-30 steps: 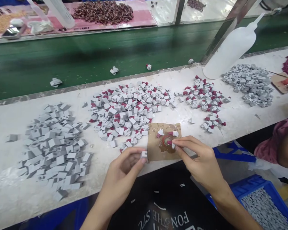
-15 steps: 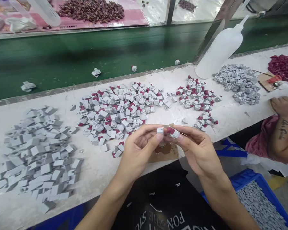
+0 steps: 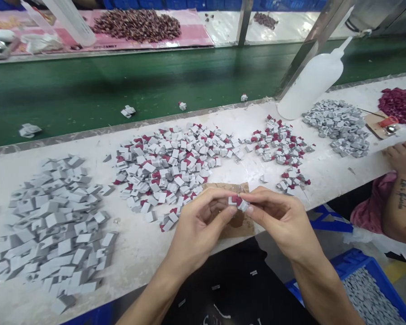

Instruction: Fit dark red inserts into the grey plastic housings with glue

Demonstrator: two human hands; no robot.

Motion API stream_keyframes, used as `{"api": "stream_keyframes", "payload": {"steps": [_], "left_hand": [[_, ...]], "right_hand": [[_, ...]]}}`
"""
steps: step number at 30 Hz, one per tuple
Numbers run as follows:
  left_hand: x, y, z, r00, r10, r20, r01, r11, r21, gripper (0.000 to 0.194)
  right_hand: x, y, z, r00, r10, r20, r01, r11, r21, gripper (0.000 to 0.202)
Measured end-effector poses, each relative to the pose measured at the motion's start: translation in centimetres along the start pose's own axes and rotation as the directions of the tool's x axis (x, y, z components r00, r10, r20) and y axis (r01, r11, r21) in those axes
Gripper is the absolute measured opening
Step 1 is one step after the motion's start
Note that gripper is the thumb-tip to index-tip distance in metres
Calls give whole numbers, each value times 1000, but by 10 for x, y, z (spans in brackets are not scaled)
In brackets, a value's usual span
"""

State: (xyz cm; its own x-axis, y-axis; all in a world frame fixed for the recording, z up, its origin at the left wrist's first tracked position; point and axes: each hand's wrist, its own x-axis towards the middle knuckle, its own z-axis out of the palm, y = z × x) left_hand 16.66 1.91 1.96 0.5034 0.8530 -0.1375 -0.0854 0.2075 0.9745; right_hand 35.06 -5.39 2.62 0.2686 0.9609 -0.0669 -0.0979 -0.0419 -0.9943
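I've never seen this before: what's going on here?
No robot here: someone works bare-handed, filmed by a camera worn on the head, looking forward and down. The left hand and right hand pinch small grey and dark-red plastic parts; whether these are joined is too small to tell. Below is a brown cardboard piece on a white worktable. Plain grey plastic blocks lie heaped at left; mixed grey and dark-red plastic pieces lie heaped beyond the left hand. A white plastic squeeze bottle is farther right.
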Motion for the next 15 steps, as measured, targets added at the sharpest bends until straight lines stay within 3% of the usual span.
{"api": "stream_keyframes", "payload": {"steps": [2, 4, 6, 8, 9, 11, 15], "left_hand": [[0, 6, -6, 1000, -18, -5, 18, 1000, 18, 17], [2, 14, -15, 999, -10, -50, 12, 999, 43, 18], [6, 24, -29, 988, 32, -151, -13, 992, 125, 19], [10, 33, -43, 956, 108, -272, -38, 967, 250, 20], [14, 36, -49, 935, 147, -324, -43, 950, 309, 20], [21, 42, -60, 896, 203, -394, -37, 920, 389, 17], [47, 51, -75, 854, 285, -436, -65, 888, 454, 18]], "right_hand": [[9, -7, 0, 999, -5, 52, 5, 1000, 2, 11], [30, -16, 1, 983, 29, 181, -26, 999, -18, 14], [67, -24, 6, 942, 70, 328, -35, 993, -111, 23], [119, -29, 22, 936, 48, 349, 58, 956, -287, 27], [148, -30, 35, 953, 6, 304, 120, 911, -395, 27], [208, -28, 70, 978, -84, 190, 190, 732, -654, 30], [298, -12, 149, 984, -43, 172, 157, 664, -731, 35]]}}
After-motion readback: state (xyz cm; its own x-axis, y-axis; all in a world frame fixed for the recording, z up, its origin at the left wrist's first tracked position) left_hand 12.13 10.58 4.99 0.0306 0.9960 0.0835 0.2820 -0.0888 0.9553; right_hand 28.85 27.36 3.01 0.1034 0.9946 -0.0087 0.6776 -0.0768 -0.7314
